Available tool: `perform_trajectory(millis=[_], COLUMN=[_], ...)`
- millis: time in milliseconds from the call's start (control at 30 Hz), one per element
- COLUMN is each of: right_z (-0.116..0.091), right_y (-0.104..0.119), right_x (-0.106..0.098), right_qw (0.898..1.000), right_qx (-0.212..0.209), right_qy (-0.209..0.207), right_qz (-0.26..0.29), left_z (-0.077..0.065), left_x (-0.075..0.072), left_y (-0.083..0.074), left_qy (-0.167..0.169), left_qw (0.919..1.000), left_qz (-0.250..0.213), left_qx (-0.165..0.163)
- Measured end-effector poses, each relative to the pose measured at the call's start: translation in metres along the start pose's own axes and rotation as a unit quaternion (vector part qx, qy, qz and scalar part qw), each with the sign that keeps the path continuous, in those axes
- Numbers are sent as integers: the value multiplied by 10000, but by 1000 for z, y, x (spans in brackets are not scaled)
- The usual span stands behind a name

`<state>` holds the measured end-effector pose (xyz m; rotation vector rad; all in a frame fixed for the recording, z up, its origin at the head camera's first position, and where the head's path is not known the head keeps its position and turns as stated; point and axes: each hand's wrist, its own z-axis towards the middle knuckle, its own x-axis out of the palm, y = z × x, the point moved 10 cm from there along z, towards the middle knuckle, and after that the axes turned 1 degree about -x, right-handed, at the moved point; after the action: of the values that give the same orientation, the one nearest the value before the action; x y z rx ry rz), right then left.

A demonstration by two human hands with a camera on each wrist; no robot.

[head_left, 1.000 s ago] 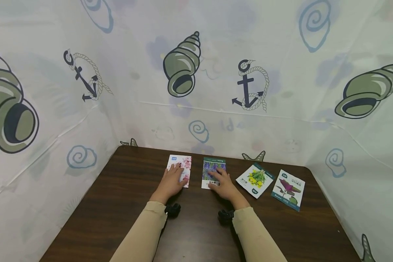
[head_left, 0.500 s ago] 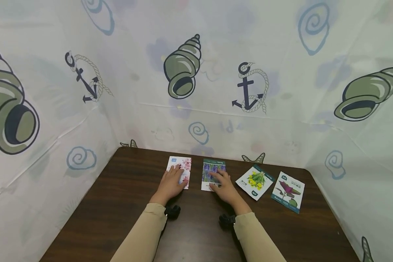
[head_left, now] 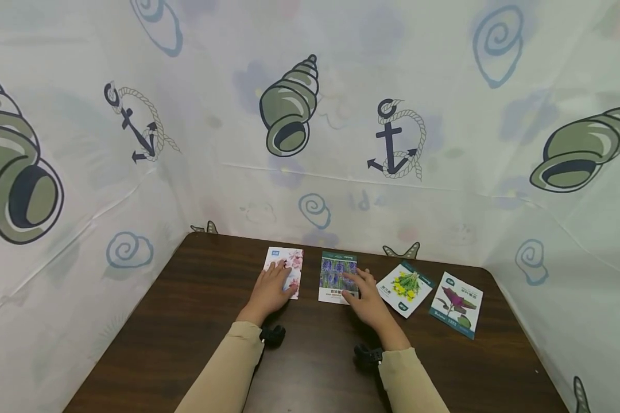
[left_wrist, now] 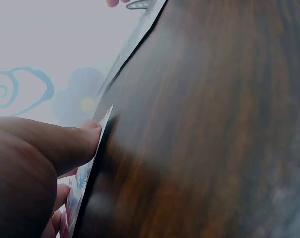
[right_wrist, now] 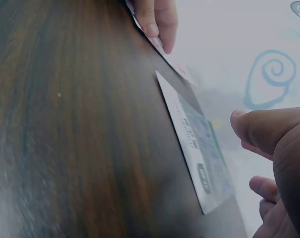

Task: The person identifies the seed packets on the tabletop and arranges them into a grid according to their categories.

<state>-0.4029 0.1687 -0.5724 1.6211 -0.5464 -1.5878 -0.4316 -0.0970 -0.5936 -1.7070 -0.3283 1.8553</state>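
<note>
In the head view my left hand rests on a white seed packet printed with pink blossoms, covering its lower left part. The left wrist view shows the thumb extended, touching the edge of that packet. To its right lies a seed packet with purple flower spikes and a green top band. Over its right edge is my right hand, fingers spread. From the right wrist, the hand appears raised clear of the purple-flower packet, holding nothing.
Right of my right hand lies a tilted packet with yellow flowers. Beside it is another packet with a dark magenta flower. All lie on a dark wood table, with a patterned white cloth wall behind and at both sides.
My right hand has lifted from the purple-flower packet and moved right, uncovering more of it. The left hand stays on the pink-blossom packet.
</note>
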Motion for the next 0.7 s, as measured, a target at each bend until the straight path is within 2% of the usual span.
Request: perform_trajectory(millis=[200, 400, 533, 700], right_z=[-9, -17, -24, -39], right_y=[5, 8, 4, -10], right_x=[-17, -35, -51, -65], right_qw=[9992, 9977, 9958, 9925], right_qx=[-150, -158, -12, 297], right_qy=[-305, -567, -819, -1117], right_qz=[-189, -344, -421, -394], left_z=[-2, -2, -1, -2], left_x=[-2, -5, -5, -4], left_y=[0, -5, -6, -4], left_qy=[-27, 126, 163, 125], left_qw=[10000, 9997, 9994, 9998], left_qz=[9, 71, 200, 33], left_qx=[11, -198, -217, -131])
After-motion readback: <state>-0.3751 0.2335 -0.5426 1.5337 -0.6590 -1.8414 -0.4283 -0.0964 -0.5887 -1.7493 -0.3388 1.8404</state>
